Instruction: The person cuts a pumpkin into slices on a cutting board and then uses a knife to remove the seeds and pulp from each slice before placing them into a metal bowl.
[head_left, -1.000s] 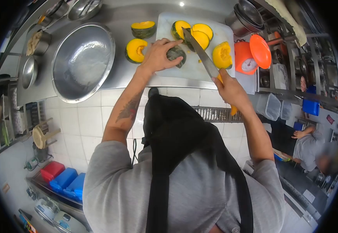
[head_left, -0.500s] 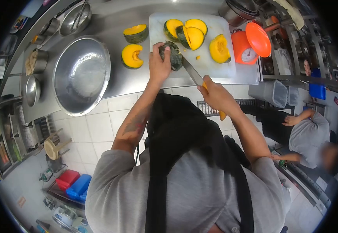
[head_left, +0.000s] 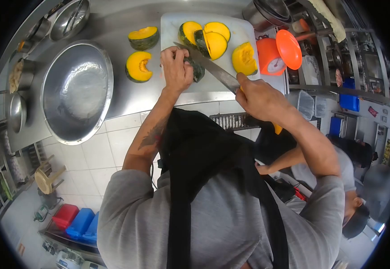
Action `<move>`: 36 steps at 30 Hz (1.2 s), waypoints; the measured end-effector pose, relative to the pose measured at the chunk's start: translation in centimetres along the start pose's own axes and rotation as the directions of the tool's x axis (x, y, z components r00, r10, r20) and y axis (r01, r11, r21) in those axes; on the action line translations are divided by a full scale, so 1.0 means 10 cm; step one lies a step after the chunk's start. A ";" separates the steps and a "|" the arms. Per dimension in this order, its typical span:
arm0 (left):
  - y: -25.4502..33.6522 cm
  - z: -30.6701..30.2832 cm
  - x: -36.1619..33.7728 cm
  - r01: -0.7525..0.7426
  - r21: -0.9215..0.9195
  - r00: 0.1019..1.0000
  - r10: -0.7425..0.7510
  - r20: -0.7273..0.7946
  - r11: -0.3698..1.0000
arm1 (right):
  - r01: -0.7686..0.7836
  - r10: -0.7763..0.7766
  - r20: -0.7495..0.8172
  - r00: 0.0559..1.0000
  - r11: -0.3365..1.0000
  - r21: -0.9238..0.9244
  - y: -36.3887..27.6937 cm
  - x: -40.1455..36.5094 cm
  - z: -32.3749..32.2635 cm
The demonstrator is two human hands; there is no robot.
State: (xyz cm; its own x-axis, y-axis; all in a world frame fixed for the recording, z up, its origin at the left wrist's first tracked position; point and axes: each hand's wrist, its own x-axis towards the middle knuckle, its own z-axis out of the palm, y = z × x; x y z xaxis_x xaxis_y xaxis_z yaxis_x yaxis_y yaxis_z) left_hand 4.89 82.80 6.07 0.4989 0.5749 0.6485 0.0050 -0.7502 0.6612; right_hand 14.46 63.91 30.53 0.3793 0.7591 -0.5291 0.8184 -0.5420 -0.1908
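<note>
My left hand [head_left: 177, 71] has its fingers curled over a dark green-skinned pumpkin piece [head_left: 198, 71] at the left of the white cutting board [head_left: 243, 33]. In my right hand [head_left: 263, 99] is a large knife [head_left: 215, 70] with a yellow handle. Its blade slants across above the pumpkin piece, the tip near my left fingertips. Behind the blade lie several cut pumpkin pieces [head_left: 217, 44], yellow flesh showing. Another pumpkin wedge [head_left: 245, 59] rests at the board's right side. Two more pieces, a pumpkin wedge [head_left: 138, 67] and a pumpkin chunk [head_left: 144, 39], sit on the steel counter left of the board.
A large steel bowl [head_left: 76, 92] stands on the counter at left, a smaller bowl [head_left: 71, 20] behind it. Right of the board is an orange kitchen scale [head_left: 266, 56] with a round orange pan [head_left: 289, 50]. Steel pots [head_left: 266, 15] stand behind. A co-worker [head_left: 345, 172] is close on the right.
The knife has come up and left, its blade now across the pumpkin piece. My left fingers have curled over that piece. The co-worker has come closer, and the view has shifted.
</note>
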 end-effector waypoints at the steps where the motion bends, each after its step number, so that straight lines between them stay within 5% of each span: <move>1: 0.00 0.00 0.00 0.005 -0.002 1.000 -0.005 -0.004 1.000 | 0.000 0.001 0.004 1.000 1.000 -0.006 0.00 0.01 -0.05; 12: -0.12 0.00 -0.04 0.043 -0.082 0.999 -0.041 0.017 0.996 | 0.011 0.049 0.332 0.942 0.984 -0.176 -0.23 0.44 -0.60; 18: -0.16 0.02 -0.06 0.057 -0.025 0.998 -0.057 -0.007 0.998 | 0.083 -0.075 0.146 0.986 0.995 -0.053 -0.16 0.64 -0.01; 23: -0.14 -0.07 0.04 -0.004 -0.076 1.000 0.005 0.010 0.997 | -0.061 0.059 0.042 0.997 0.997 0.049 -0.12 0.57 0.43; 26: -0.23 -0.25 0.66 -0.126 0.009 0.987 0.126 -0.098 0.992 | 0.015 -0.012 -0.064 0.998 0.999 0.046 0.01 0.55 0.58; 29: -0.31 -0.29 1.29 -0.084 -0.121 0.992 0.071 -0.106 0.989 | 0.047 -0.042 -0.073 0.996 0.997 0.068 0.02 0.52 0.56; 31: -0.57 -0.04 1.23 0.037 0.044 0.965 -0.047 0.258 0.998 | -0.001 0.002 -0.065 0.998 1.000 0.021 0.02 0.60 0.63; 36: -0.75 0.15 1.01 0.084 -0.058 0.935 -0.059 0.350 0.995 | 0.039 -0.039 -0.041 0.998 0.999 0.019 0.09 0.62 0.74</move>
State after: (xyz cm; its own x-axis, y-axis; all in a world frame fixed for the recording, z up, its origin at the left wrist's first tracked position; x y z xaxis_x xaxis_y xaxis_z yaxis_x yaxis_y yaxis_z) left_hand 11.13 93.74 7.09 0.7697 0.4669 0.4354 -0.0033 -0.6791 0.7340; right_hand 14.33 65.45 20.96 0.3650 0.7937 -0.4867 0.8245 -0.5183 -0.2270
